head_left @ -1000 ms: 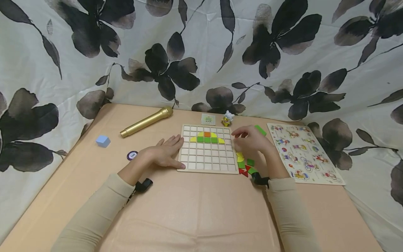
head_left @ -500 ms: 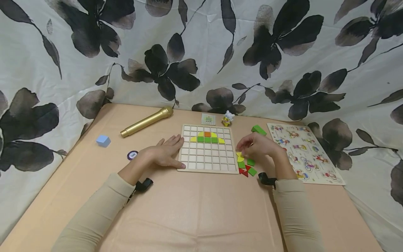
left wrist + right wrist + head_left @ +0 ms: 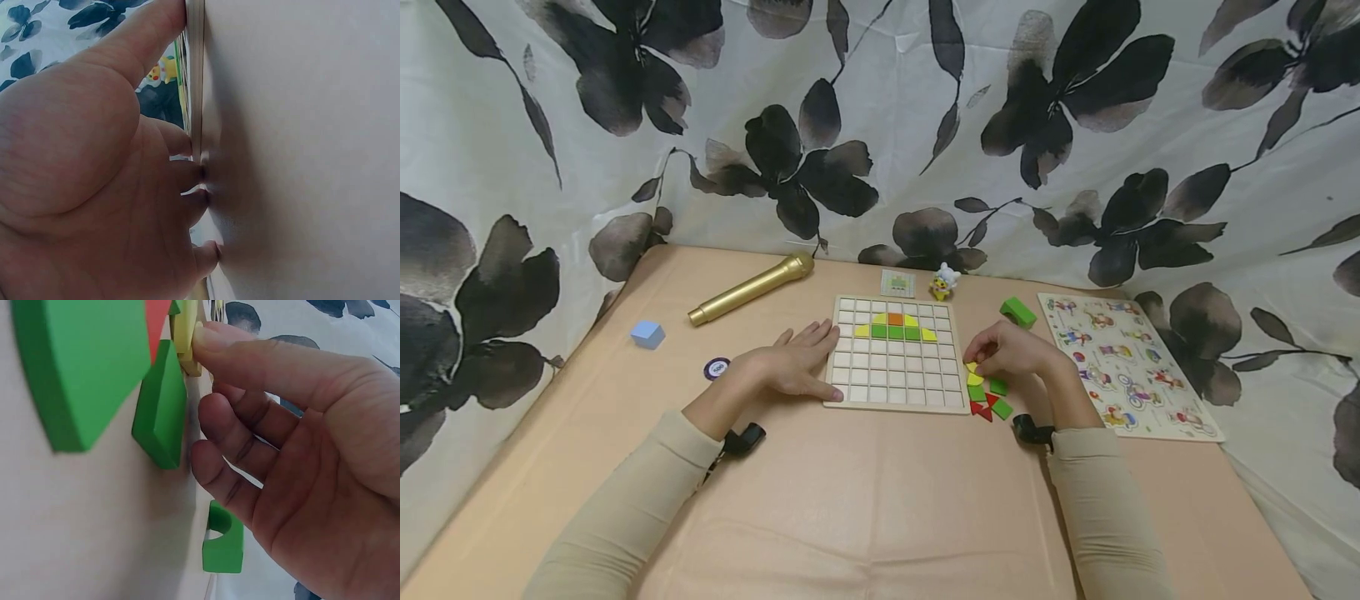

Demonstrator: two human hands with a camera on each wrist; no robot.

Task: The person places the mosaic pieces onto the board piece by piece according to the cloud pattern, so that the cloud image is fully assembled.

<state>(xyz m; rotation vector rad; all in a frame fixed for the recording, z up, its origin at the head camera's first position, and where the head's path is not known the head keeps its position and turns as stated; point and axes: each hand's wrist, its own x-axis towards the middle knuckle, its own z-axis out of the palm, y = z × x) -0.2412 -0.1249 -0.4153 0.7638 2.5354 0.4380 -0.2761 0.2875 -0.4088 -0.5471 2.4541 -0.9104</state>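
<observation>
A wooden grid board point(image 3: 895, 367) lies mid-table, with yellow, green and orange pieces point(image 3: 894, 328) filling a few of its upper squares. My left hand point(image 3: 790, 367) lies flat on the table with straight fingers against the board's left edge point(image 3: 195, 75). Loose green, yellow and red pieces point(image 3: 987, 398) sit in a pile by the board's lower right corner. My right hand point(image 3: 1011, 350) is on this pile. Its thumb tip point(image 3: 206, 339) presses the edge of a yellow piece point(image 3: 185, 331), pinching it, and the other fingers curl beside a green piece point(image 3: 161, 406).
A gold microphone point(image 3: 751, 289), a blue cube point(image 3: 647, 334) and a purple chip point(image 3: 717, 368) lie to the left. A small card point(image 3: 897, 283) and toy figure point(image 3: 942, 282) sit behind the board. To the right are a green block point(image 3: 1018, 312) and a picture puzzle point(image 3: 1123, 362).
My right hand came down from beside the board's upper right edge to the pile of loose pieces and took hold of the yellow one. The left hand has stayed put.
</observation>
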